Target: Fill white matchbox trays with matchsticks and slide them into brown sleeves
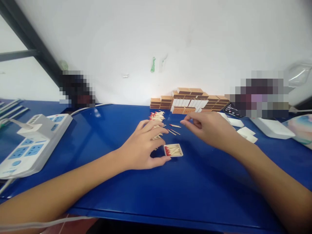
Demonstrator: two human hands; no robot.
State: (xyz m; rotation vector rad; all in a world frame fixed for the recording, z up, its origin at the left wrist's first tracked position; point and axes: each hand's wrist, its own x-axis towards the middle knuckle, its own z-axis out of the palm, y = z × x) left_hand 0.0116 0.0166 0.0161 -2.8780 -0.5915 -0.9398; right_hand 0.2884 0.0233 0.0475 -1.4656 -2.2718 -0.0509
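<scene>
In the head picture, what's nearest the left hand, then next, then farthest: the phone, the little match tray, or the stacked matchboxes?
1. Little match tray: right at the left hand, by its thumb.
2. Stacked matchboxes: farther back, near the wall.
3. Phone: farthest, by the stack's right end.

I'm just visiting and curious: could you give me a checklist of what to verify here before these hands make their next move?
1. Matchbox tray upright, open side up: ok.
2. Red match heads inside it gathered at its left end: ok.
3. Left hand touching the tray: cannot tell; the thumb is at its near-left corner.
4. Right hand free of matches: cannot tell; its fingers are curled.
5. Loose matches gathered into the match pile: not ok; a few lie apart.
6. Stacked matchboxes standing: ok.
</scene>
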